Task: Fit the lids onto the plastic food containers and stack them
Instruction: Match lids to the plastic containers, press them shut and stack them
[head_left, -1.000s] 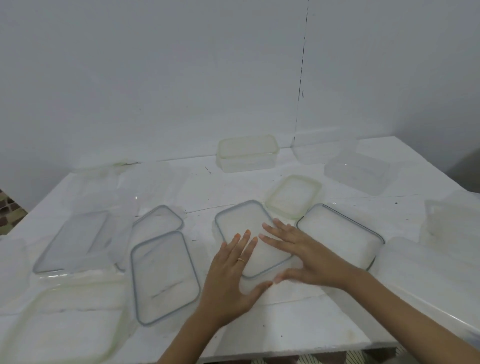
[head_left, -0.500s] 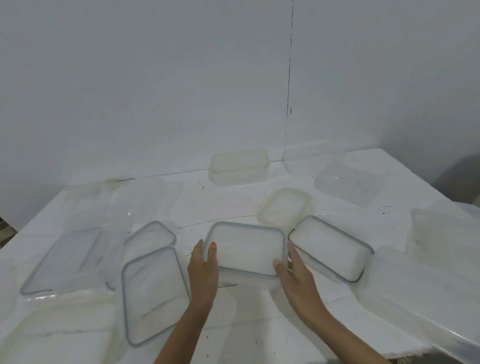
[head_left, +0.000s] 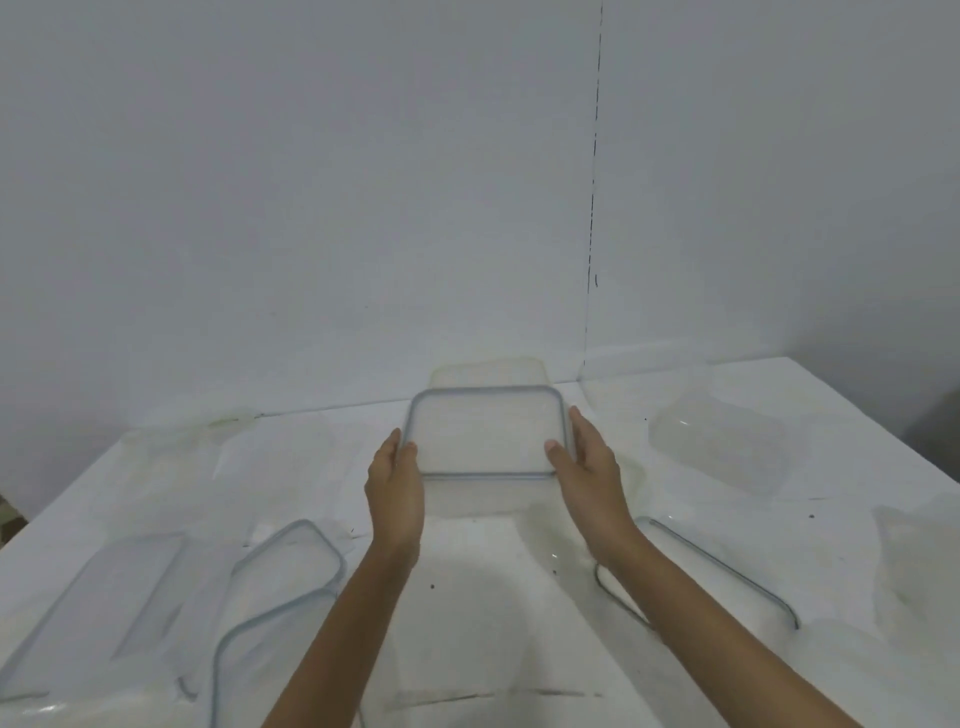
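Observation:
A lidded clear plastic container (head_left: 485, 434) with a grey seal round its lid is held above the white table (head_left: 483, 597), out in front of me. My left hand (head_left: 395, 488) grips its left side, thumb on the lid edge. My right hand (head_left: 587, 467) grips its right side the same way. Behind it a yellowish open container (head_left: 488, 371) stands at the wall, mostly hidden by the held one.
Loose grey-rimmed lids (head_left: 288, 566) lie at the front left. Another lidded container (head_left: 727, 571) sits under my right forearm. A clear container (head_left: 717, 447) stands at the right, another (head_left: 914, 551) at the right edge. The wall rises close behind the table.
Both hands went from pressing flat on the lid to gripping the container's sides. They have lifted it off the table and carried it away from me toward the wall.

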